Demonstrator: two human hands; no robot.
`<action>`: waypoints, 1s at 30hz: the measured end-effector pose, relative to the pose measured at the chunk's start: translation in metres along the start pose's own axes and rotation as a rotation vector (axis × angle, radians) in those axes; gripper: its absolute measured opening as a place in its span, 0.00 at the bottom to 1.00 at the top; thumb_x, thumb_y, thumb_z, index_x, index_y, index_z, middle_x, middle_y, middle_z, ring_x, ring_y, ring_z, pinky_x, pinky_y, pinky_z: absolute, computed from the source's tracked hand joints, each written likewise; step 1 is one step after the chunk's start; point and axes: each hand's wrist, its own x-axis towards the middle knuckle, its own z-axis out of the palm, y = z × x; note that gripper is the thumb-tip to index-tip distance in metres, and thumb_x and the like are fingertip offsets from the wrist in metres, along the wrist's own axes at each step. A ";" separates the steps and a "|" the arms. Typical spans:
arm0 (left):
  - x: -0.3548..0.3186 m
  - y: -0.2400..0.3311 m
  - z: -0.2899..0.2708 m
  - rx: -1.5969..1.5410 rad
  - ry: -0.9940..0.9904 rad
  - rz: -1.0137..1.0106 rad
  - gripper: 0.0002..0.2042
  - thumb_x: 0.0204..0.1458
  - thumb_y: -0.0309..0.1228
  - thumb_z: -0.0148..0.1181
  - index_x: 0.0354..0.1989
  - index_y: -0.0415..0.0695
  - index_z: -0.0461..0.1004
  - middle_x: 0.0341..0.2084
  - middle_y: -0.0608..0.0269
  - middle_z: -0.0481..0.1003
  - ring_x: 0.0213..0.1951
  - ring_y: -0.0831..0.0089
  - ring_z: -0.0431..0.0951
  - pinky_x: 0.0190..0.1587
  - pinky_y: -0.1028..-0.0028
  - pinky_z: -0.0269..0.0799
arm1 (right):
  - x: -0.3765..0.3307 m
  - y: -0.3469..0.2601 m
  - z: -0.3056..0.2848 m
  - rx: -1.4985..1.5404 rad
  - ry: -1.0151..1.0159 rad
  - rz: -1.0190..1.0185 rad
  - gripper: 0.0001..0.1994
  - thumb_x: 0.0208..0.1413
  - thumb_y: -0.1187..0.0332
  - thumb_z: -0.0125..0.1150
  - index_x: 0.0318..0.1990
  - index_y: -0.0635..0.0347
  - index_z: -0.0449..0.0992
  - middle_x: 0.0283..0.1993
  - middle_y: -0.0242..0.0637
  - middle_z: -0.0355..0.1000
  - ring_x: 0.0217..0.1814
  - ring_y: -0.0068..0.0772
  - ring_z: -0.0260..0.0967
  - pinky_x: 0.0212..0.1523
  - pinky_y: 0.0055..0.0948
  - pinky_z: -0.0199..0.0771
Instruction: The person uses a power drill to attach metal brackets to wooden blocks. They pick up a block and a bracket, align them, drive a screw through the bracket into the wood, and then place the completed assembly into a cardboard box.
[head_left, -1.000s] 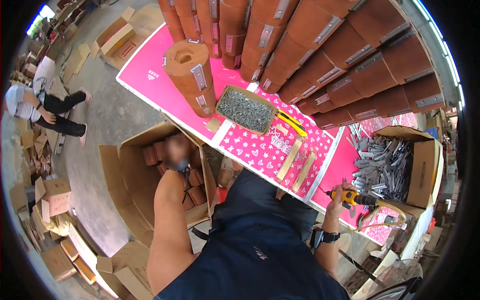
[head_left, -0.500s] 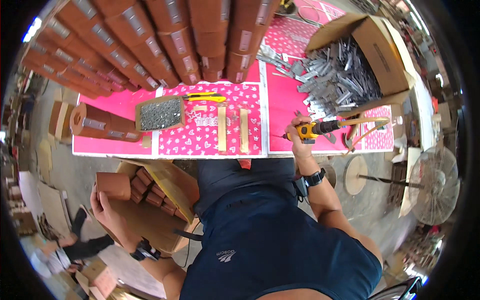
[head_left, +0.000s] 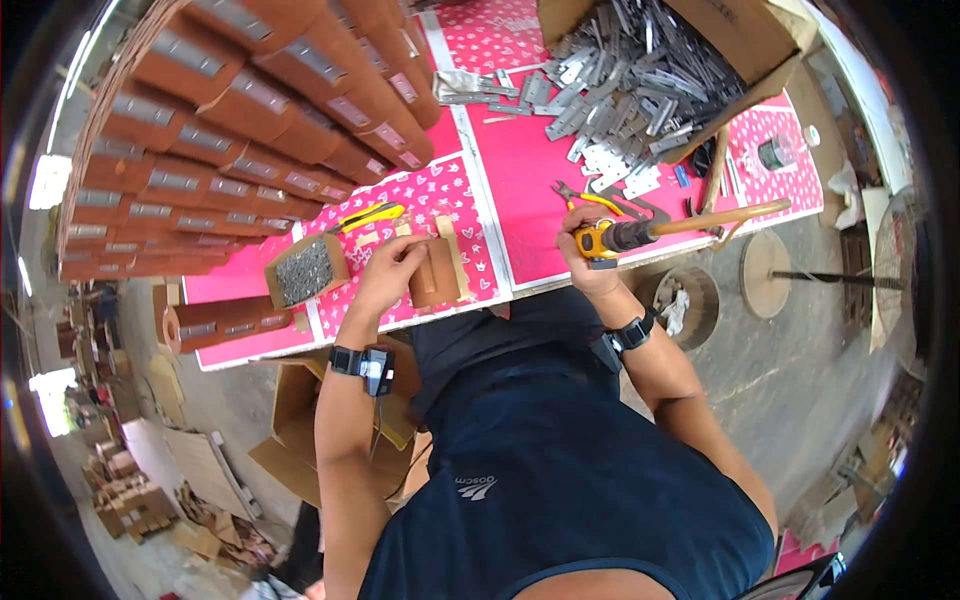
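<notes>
Now the pink table (head_left: 520, 190) fills the upper half of the view and serves as the landmark for everything else. Half a second ago the person's left arm hung down beside a cardboard box below the table's near edge, with a brown piece in that hand; that arm has since come up, and the left hand (head_left: 385, 275) rests on the table near its front edge, fingers curled on a small brown wooden block (head_left: 435, 280) lying flat there. So the piece has moved from the box to the work surface, and I judge it is being steadied in place for fastening.

At the table's far left, a tall stack of brown blocks with metal plates (head_left: 230, 110) leans over the surface. At the far right corner sits an open cardboard box of grey metal brackets (head_left: 650, 70), with loose brackets spilled in front of it.

The right hand (head_left: 590, 255) is at the table's front edge, right of the wooden block, closed around the yellow-and-black grip of a hammer (head_left: 665, 230) whose wooden handle points off to the right. It was gripping the tool in the same spot a moment ago, so only the left side has changed.

Just left of the block, on the table, lies a small open box of dark nails or screws (head_left: 303, 272), and behind it a yellow-handled tool (head_left: 372, 215). Yellow-handled pliers (head_left: 580, 195) lie just behind the right hand.
</notes>
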 end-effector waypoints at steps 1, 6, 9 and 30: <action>0.009 -0.006 0.000 -0.130 0.020 -0.062 0.13 0.65 0.31 0.58 0.54 0.39 0.78 0.41 0.65 0.78 0.44 0.78 0.76 0.47 0.75 0.71 | -0.001 0.001 -0.001 -0.002 0.022 0.009 0.14 0.48 0.84 0.61 0.42 0.61 0.69 0.35 0.36 0.69 0.34 0.25 0.69 0.39 0.27 0.71; 0.005 -0.013 0.004 -0.111 0.034 -0.088 0.15 0.68 0.32 0.54 0.58 0.38 0.74 0.45 0.67 0.77 0.49 0.80 0.74 0.54 0.77 0.68 | -0.003 -0.001 -0.006 0.167 0.028 0.100 0.14 0.49 0.86 0.59 0.42 0.61 0.68 0.35 0.37 0.68 0.35 0.26 0.68 0.38 0.27 0.70; 0.010 -0.011 0.006 -0.052 0.066 -0.072 0.16 0.67 0.34 0.55 0.58 0.39 0.73 0.42 0.64 0.76 0.47 0.78 0.73 0.52 0.74 0.69 | 0.001 0.000 -0.008 0.181 0.062 0.089 0.14 0.49 0.86 0.58 0.42 0.61 0.67 0.36 0.37 0.68 0.34 0.25 0.67 0.37 0.26 0.70; 0.200 0.142 0.226 0.667 -0.013 0.788 0.21 0.49 0.34 0.71 0.52 0.41 0.78 0.51 0.48 0.74 0.54 0.48 0.72 0.56 0.58 0.73 | -0.010 -0.002 -0.012 0.110 0.125 0.025 0.14 0.44 0.85 0.61 0.39 0.61 0.70 0.32 0.37 0.71 0.32 0.30 0.71 0.36 0.28 0.71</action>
